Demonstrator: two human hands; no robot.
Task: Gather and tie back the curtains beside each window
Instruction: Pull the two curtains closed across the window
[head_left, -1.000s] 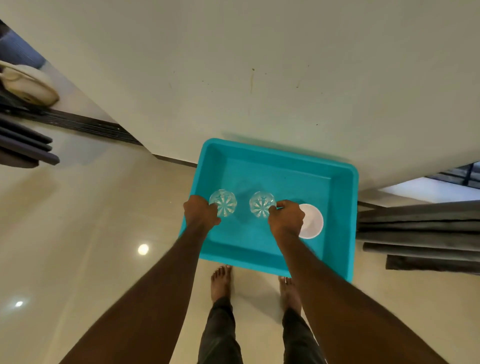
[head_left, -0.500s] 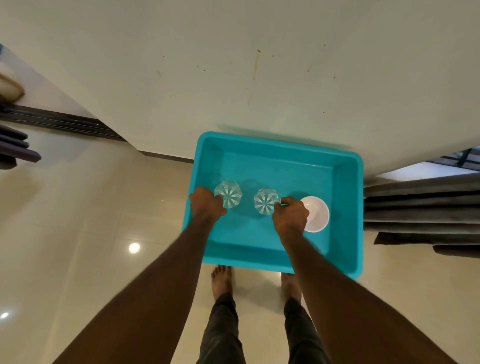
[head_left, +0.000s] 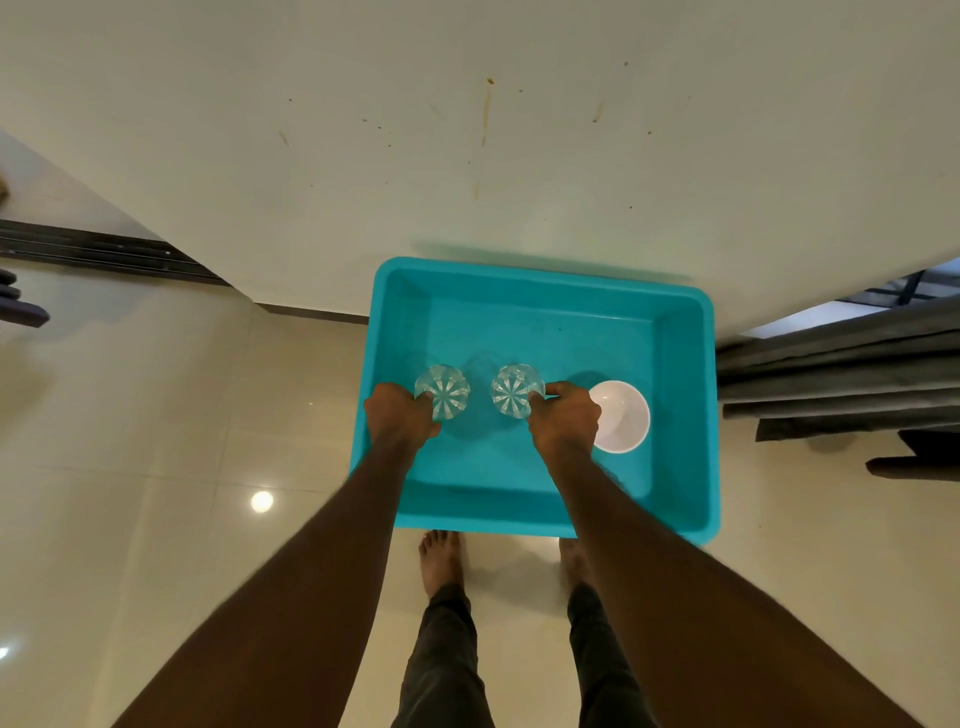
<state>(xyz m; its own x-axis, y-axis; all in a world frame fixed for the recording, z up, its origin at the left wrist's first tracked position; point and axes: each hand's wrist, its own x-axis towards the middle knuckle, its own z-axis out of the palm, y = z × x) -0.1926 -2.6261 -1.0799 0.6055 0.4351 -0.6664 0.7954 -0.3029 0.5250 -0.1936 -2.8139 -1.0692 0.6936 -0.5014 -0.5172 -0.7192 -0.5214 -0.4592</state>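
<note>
Dark grey, heavy-fabric curtains (head_left: 841, 379) hang in deep vertical folds at the right edge of the view, just right of a turquoise plastic tub (head_left: 691, 332) on the floor. Their pleats lie bunched closely together, running sideways across the frame from the tub's right wall to the picture's edge. A strip of bright window shows just above the folds.

You're standing barefoot in a home: glossy cream floor tiles (head_left: 156, 415), a plain painted wall (head_left: 467, 130), grey curtains (head_left: 841, 374) hanging by a window, and a turquoise plastic tub (head_left: 685, 415) holding glassware
</note>
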